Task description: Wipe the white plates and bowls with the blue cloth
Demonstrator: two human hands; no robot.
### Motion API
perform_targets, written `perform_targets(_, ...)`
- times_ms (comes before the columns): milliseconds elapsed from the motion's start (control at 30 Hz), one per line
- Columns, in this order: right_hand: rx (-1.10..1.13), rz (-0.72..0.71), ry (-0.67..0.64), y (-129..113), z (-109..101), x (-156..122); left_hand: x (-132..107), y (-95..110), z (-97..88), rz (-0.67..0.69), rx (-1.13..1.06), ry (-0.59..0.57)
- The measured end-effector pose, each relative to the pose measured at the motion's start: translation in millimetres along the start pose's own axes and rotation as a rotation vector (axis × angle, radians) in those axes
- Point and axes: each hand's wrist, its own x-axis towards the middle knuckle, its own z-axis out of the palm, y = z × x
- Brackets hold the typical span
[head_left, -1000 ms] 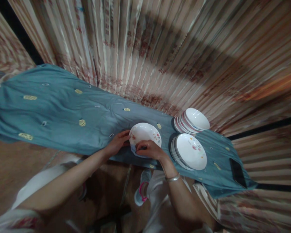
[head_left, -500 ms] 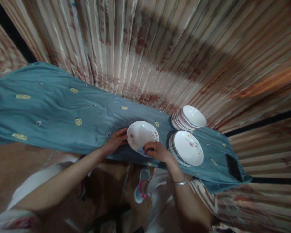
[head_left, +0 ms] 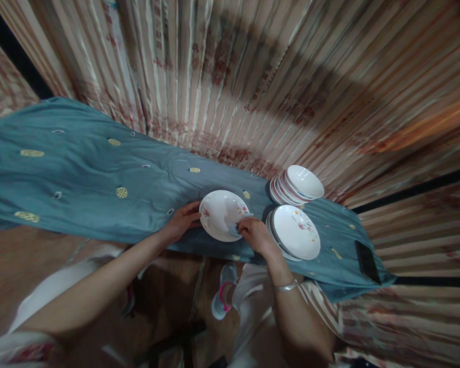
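A white plate with small red flowers (head_left: 216,214) is in front of me, a little tilted, above the blue-green tablecloth. My left hand (head_left: 184,221) grips its left rim; the thumb is near the edge and some fingers are hidden beneath. My right hand (head_left: 255,234) is closed on a pale bluish cloth (head_left: 234,229), which touches the plate's inner surface at the lower right. Just right of that hand stands a stack of flowered plates (head_left: 295,232).
Behind the plates, a stack of white bowls (head_left: 304,182) leans to one side. A black phone (head_left: 368,262) lies near the right end of the table with its pineapple-print tablecloth (head_left: 80,168). Striped curtains (head_left: 222,76) hang along the far edge.
My right hand with the cloth has shifted slightly up and right along the plate, and more of the cloth shows. My left hand keeps its hold on the rim.
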Motion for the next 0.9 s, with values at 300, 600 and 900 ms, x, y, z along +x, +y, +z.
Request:
perform_targets(300, -0.165, 0.054, 0.146, 8, 8, 17, 0, -1, 0.4, 0.024, 0.032, -0.019)
perform_targets(600, -0.067, 0.005, 0.313, 25, 17, 32, -1, 1, 2.1, 0.035, 0.015, -0.028)
perform_targets(900, -0.012, 0.07, 0.493, 38, 23, 50, -1, 1, 3.9, 0.03, 0.004, -0.008)
